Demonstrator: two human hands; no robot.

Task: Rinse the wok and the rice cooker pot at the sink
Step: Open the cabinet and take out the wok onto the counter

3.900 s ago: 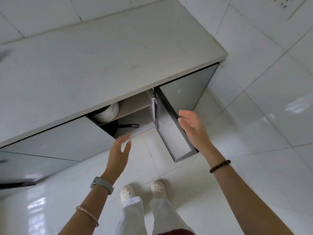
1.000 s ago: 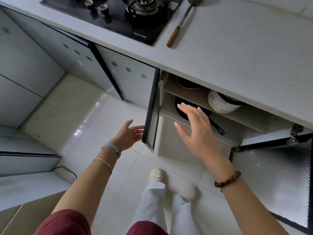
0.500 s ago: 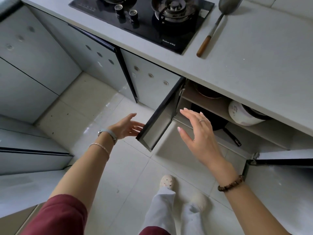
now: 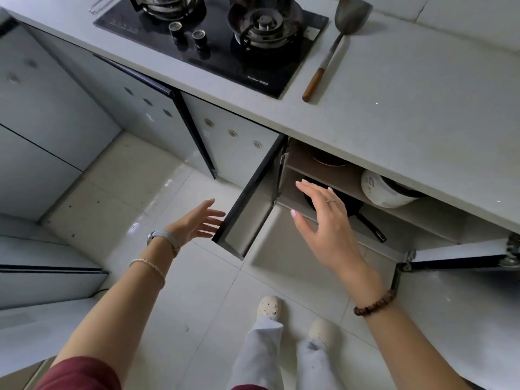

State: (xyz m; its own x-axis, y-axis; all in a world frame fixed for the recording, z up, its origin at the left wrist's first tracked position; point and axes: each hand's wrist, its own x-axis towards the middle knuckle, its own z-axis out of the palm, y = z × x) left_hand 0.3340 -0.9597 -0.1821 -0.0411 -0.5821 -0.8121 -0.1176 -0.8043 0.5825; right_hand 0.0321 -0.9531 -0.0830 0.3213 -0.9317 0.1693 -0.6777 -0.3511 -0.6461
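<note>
The job has barely begun - nothing is rinsed, and no sink is in view. The wok (image 4: 355, 206) lies on the lower cupboard shelf under the table (image 4: 408, 114). The rice cooker (image 4: 380, 192) sits on the shelf above, its pot presumably inside. The right hand (image 4: 323, 218) hovers in front of the wok, fingers straight and empty. The left hand (image 4: 197, 220) is spread just beside the open door (image 4: 247, 204), also holding nothing. All of it remains - lifting both out, carrying them over and rinsing.
</note>
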